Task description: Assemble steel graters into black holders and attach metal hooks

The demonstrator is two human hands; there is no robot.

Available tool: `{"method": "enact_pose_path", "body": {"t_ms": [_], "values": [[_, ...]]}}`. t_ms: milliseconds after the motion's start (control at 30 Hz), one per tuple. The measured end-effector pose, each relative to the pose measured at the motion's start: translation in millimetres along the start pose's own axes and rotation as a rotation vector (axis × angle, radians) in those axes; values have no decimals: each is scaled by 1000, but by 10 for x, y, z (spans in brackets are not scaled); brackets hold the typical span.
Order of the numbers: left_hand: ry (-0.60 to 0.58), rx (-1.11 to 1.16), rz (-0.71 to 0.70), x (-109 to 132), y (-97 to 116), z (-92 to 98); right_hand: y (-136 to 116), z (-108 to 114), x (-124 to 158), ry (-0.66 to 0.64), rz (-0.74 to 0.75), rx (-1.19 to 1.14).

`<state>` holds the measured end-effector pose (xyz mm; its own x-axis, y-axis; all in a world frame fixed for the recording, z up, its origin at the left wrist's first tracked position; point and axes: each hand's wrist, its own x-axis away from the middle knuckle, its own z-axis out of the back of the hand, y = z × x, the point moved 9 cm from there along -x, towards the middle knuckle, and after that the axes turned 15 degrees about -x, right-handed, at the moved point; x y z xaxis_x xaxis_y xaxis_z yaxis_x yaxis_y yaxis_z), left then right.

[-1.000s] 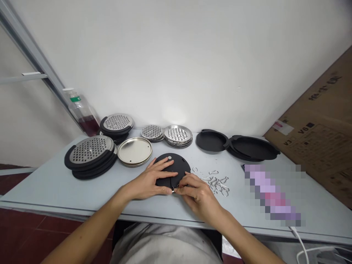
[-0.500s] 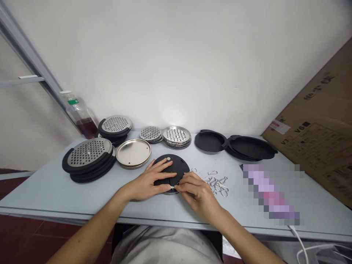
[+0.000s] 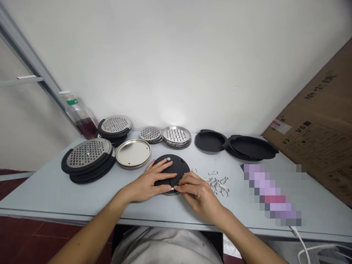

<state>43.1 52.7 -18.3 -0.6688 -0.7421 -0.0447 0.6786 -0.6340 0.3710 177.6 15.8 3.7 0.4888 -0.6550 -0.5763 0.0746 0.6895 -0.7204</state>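
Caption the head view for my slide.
Left hand pins a black disc while right hand holds a small metal piece at its edge.

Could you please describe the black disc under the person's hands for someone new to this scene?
On the pale grey table, at front centre, the left hand lies flat on a round black disc with a small silver dot near its far edge. Unlike the black pieces further back, it lies alone, beside loose metal clips.
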Motion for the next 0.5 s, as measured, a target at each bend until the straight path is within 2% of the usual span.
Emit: {"method": "enact_pose_path", "body": {"t_ms": [500], "values": [[-16,9,-4,-5,-8,-10,-3,-1,11,15,8,22]]}}
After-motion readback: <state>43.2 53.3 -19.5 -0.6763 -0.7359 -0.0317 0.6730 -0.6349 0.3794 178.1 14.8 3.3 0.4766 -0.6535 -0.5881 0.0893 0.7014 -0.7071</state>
